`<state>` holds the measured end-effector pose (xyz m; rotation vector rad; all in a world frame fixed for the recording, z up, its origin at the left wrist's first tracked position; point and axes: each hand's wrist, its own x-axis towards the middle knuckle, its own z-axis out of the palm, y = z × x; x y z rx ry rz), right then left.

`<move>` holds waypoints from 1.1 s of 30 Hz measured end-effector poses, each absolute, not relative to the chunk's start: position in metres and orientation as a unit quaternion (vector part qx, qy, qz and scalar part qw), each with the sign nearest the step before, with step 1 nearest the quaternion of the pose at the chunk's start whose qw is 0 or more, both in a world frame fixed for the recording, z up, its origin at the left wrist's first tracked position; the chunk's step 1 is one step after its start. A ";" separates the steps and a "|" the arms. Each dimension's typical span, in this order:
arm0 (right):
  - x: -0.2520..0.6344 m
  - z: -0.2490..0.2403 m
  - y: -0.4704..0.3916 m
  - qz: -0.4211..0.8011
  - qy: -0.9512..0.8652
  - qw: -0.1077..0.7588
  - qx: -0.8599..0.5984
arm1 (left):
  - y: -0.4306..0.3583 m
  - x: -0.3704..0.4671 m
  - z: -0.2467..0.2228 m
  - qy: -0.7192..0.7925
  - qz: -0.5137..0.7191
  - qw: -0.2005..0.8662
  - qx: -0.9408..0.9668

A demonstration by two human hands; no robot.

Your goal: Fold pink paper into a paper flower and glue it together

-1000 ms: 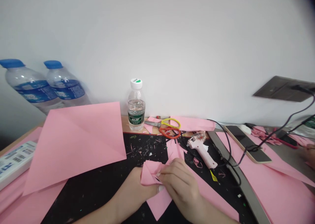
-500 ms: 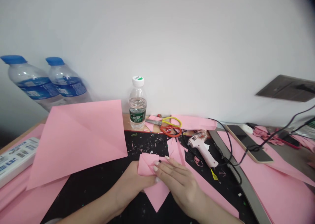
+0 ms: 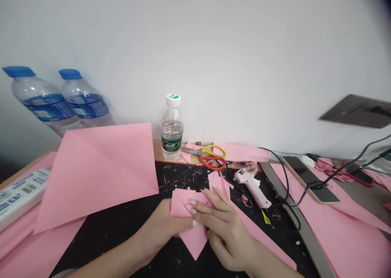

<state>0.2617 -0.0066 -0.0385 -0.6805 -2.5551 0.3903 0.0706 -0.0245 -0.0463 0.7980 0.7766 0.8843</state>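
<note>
On the black cutting mat (image 3: 128, 225), at six o'clock, the left hand (image 3: 161, 229) grips a small folded pink paper piece (image 3: 186, 212) from beneath while the right hand (image 3: 224, 229) presses flat fingers (image 3: 200, 206) on it, seemingly to set the crease. At one o'clock lies a white glue gun (image 3: 252, 182).

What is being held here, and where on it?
A folded pink paper. The left hand grips its left lower edge from beneath; the right hand lies flat on top, fingers pressing its middle against the black mat.
</note>
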 end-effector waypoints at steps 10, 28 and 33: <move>0.264 -0.040 -0.007 0.237 -0.847 0.368 -0.301 | -0.025 0.070 -0.047 0.391 0.378 0.749 0.378; 0.247 -0.044 -0.003 0.618 -0.535 0.338 -0.467 | -0.031 0.073 -0.047 0.534 0.334 0.638 0.442; 0.246 -0.041 -0.002 0.611 -0.538 0.339 -0.471 | -0.030 0.073 -0.048 0.473 0.365 0.664 0.450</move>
